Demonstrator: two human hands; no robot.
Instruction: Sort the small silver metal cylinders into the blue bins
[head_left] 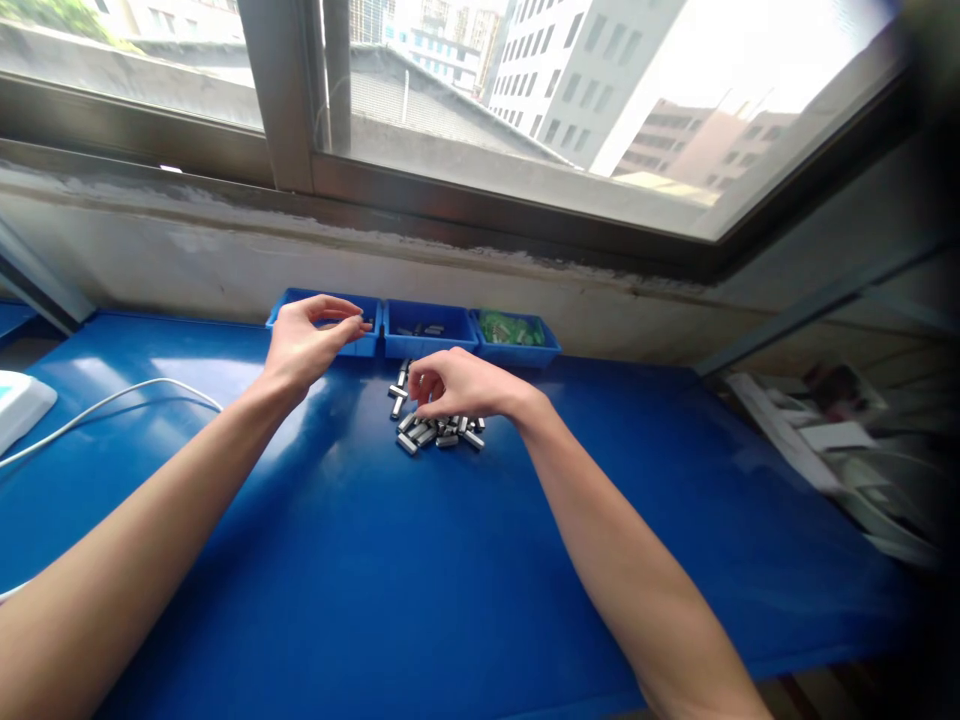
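Right hand (466,382) before part-hidden pieces (426,437)

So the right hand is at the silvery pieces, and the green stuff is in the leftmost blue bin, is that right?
Not quite: the head view shows the green stuff in the rightmost blue bin. The right hand is indeed at the silvery pieces.

loose pieces (425,437) lie on the table (405,580) before three bins (405,347).
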